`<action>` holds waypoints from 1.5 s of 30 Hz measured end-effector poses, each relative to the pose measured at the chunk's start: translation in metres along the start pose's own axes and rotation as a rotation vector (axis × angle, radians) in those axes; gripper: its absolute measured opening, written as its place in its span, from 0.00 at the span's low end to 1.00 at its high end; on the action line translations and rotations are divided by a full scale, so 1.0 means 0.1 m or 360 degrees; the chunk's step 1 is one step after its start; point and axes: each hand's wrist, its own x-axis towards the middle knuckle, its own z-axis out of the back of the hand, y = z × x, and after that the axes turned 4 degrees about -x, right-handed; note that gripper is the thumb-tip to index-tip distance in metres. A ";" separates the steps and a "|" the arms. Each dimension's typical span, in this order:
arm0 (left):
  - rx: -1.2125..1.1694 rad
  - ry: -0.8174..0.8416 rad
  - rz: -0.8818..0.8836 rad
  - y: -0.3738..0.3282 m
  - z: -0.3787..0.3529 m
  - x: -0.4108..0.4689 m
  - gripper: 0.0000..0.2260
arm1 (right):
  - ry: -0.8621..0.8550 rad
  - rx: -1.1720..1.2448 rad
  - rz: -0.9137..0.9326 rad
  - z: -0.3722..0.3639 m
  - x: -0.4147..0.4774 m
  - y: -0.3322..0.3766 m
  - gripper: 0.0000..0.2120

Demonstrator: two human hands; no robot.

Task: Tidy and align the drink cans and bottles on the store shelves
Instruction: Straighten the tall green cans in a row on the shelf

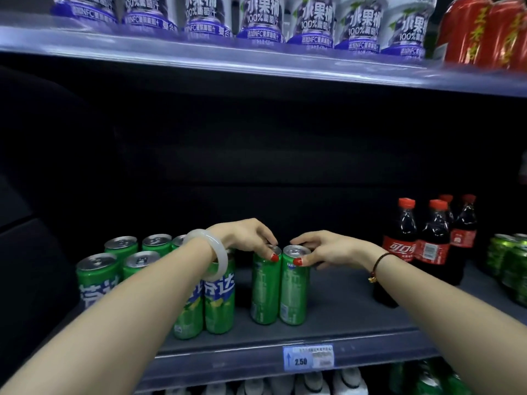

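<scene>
Middle shelf, grey deck (356,306), dark back wall. Two tall slim green aluminium cans stand upright side by side near the front edge, sides touching or nearly so: the left can (265,289) and the right can (295,292).

Left hand (245,235) reaches over from the left, fingers curled down onto the top rim of the left can; a red-painted fingernail presses on its upper front edge. White jade-like bangle (212,252) on that wrist. Right hand (328,248) comes from the right, fingers wrapped around the top of the right can, a red nail on its front shoulder. Dark bead cord bracelet (376,265) with a small gold charm on that wrist.

To the left, a cluster of matching green cans (122,252), upright, partly hidden by the left forearm. To the right, well apart, dark cola bottles with red caps and red labels (433,240). Blue-and-white price tag (308,357) on the shelf lip reads 2.50. Upper shelf carries white-and-purple juice cups (261,18).
</scene>
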 end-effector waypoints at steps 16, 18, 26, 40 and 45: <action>0.0138 -0.0044 0.0122 0.08 0.18 -0.27 0.19 | -0.0207 0.0236 0.0203 -0.17 0.36 0.10 0.18; 0.0084 -0.0036 0.0131 0.11 0.19 -0.27 0.19 | -0.0204 0.0249 0.0200 -0.20 0.42 0.12 0.22; -0.0195 -0.0186 0.0098 0.26 0.19 -0.28 0.24 | -0.0204 0.0281 0.0217 -0.24 0.60 0.15 0.27; -0.0439 -0.0251 -0.0057 0.46 0.11 -0.40 0.13 | -0.0139 0.0496 0.0263 -0.44 0.83 0.23 0.23; -0.0453 -0.0263 -0.0064 0.47 0.10 -0.40 0.12 | -0.0099 0.0626 0.0225 -0.45 0.83 0.22 0.25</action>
